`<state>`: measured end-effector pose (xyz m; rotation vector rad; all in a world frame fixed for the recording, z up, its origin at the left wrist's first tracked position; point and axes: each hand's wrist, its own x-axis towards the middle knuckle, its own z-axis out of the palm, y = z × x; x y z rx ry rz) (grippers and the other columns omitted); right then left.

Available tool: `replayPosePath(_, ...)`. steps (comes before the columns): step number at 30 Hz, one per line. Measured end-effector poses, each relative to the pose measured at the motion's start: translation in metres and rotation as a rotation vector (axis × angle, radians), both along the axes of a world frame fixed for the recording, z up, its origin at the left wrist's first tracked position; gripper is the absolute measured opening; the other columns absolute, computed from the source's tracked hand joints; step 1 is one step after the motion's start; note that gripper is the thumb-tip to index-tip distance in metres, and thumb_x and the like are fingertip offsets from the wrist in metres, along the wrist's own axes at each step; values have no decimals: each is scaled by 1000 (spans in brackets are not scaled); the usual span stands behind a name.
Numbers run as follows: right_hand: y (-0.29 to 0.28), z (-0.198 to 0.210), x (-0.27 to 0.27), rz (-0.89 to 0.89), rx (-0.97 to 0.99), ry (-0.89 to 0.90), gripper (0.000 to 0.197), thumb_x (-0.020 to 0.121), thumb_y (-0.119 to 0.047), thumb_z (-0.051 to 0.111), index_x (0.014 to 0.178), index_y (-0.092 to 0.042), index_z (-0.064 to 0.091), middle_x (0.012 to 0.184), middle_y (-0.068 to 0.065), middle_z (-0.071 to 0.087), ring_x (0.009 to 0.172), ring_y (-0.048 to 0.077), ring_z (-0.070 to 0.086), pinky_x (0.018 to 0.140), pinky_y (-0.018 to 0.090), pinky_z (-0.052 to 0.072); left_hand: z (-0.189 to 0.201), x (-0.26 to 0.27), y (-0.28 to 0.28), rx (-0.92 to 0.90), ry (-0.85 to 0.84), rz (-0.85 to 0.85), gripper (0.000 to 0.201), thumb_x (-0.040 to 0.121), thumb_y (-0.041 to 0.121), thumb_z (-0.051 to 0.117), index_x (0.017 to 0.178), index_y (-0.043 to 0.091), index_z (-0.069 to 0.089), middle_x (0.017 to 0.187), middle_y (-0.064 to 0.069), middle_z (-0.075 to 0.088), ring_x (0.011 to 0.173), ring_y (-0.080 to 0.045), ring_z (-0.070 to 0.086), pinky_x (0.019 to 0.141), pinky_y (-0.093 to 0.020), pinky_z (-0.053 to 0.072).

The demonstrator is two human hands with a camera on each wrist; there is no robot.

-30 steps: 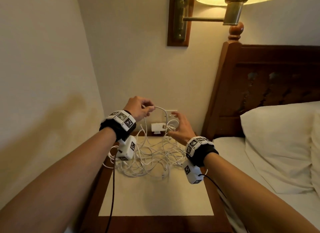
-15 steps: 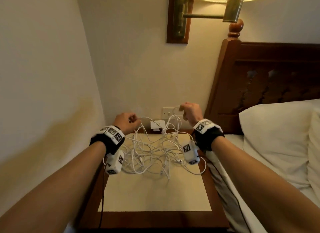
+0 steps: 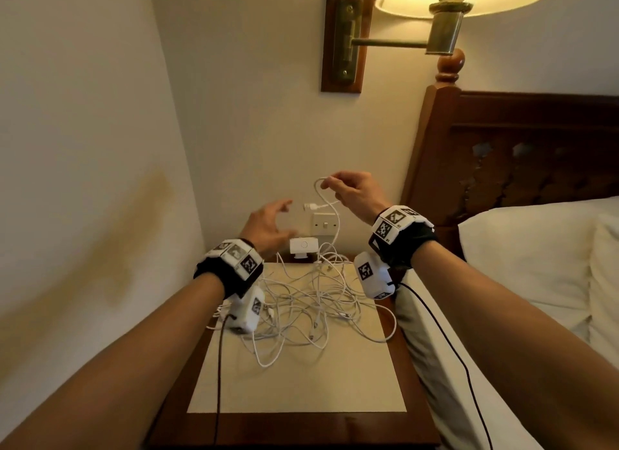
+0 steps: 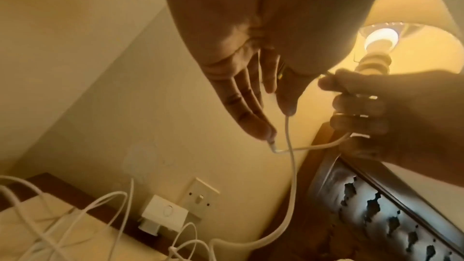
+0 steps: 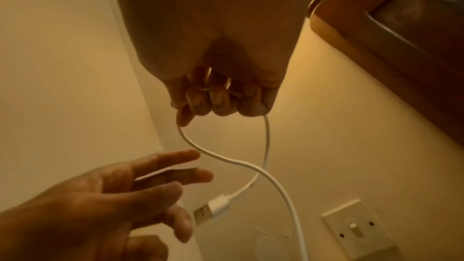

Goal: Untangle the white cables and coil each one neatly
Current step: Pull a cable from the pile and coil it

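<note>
Right hand [image 3: 355, 195], raised above the far edge of the wooden bedside desk [image 3: 415, 376] with its cream inlaid top: the grip is closed, fingers curled round a thin white round-sheathed cable [image 3: 330, 215] and pinching it a short way behind its free end. Left hand [image 3: 268, 226], lower and to the left of that grip: fingers spread and relaxed, holding nothing, fingertips just beside the cable's end.

From the right grip the cable arcs over in a small loop. One leg ends at a white USB plug with a metal shell [image 5: 213, 207], which hangs below the grip and points towards the left hand. The other leg, the long axis, runs steeply down from the grip to the tangle of thin white cables [image 3: 301, 309] lying on the desk beneath both wrists. A white square charger block [image 3: 303, 247] stands at the desk's far edge, under a wall switch plate [image 3: 323, 223].

Handling, as judged: the cable looks light, limp and smooth, so it sags wherever unsupported and may slide through a loose pinch; pulling hard would likely tighten the snarl. A good hold is on the sheath just behind the plug, with the other hand feeding the run free.
</note>
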<state>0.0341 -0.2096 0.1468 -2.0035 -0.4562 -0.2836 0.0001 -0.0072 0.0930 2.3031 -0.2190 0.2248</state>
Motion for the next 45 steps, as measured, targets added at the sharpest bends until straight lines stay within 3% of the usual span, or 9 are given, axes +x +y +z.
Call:
replayPosePath(3,1,7,-8,23,-116,-53,20,98,-25,55,92,-18,73,68,-9,58,63,4,50,61,21,40,24,2,-21,-366,95,-70,56,86,-1,66,136,13,46,124,-6,58,73,-22,67,56,-32,57)
replayPosePath(12,-12,43,-23,50,142,20,29,103,-20,44,80,-16,61,57,-2,40,42,7,31,41,20,26,-54,-13,-54,-444,418,-275,68,91,-2,59,148,19,29,138,3,41,62,-16,62,51,-27,53)
replayPosePath(16,-24,48,-26,0,175,17,28,103,-21,43,83,-16,61,57,-2,43,45,10,36,43,24,31,-52,-15,-69,-506,342,-287,14,98,9,52,104,0,62,97,-13,66,60,-19,62,60,-33,58)
replayPosePath(20,-42,29,-15,-194,-95,-46,26,100,-14,46,119,-14,65,97,7,63,80,21,59,70,44,55,2,-1,-52,-588,120,-36,19,97,10,54,82,2,64,75,-13,66,46,-14,61,46,-26,54)
replayPosePath(25,-31,-18,-24,-248,-282,27,65,92,-22,64,150,-22,35,153,7,27,135,28,37,114,40,33,97,4,-26,-792,-25,60,14,94,6,58,85,-3,63,74,-13,67,53,-15,68,58,-23,59)
replayPosePath(32,26,-36,-68,-40,69,-5,46,92,-60,40,103,-29,73,134,0,48,120,20,49,100,39,43,147,-13,-25,-936,16,18,20,96,12,57,83,-1,63,76,-17,70,65,-23,72,63,-26,60)
replayPosePath(35,32,-33,-80,211,175,222,32,101,-38,44,89,-18,66,102,9,66,91,18,63,74,24,48,152,-17,-18,-972,-23,81,22,98,10,55,80,-2,61,72,-17,69,60,-22,71,60,-25,60)
replayPosePath(42,2,2,-67,-111,77,-115,15,99,-21,54,91,-15,65,70,-10,52,58,3,43,54,11,36,120,-31,27,35,216,412,31,81,33,76,79,5,65,77,-14,73,64,-23,70,64,-34,58)
replayPosePath(45,9,31,-58,-97,-49,-190,15,96,-21,60,93,-13,72,72,-9,58,60,0,44,53,7,33,114,-36,7,129,-67,386,27,81,27,76,101,10,68,94,-6,71,70,-21,69,57,-29,56)
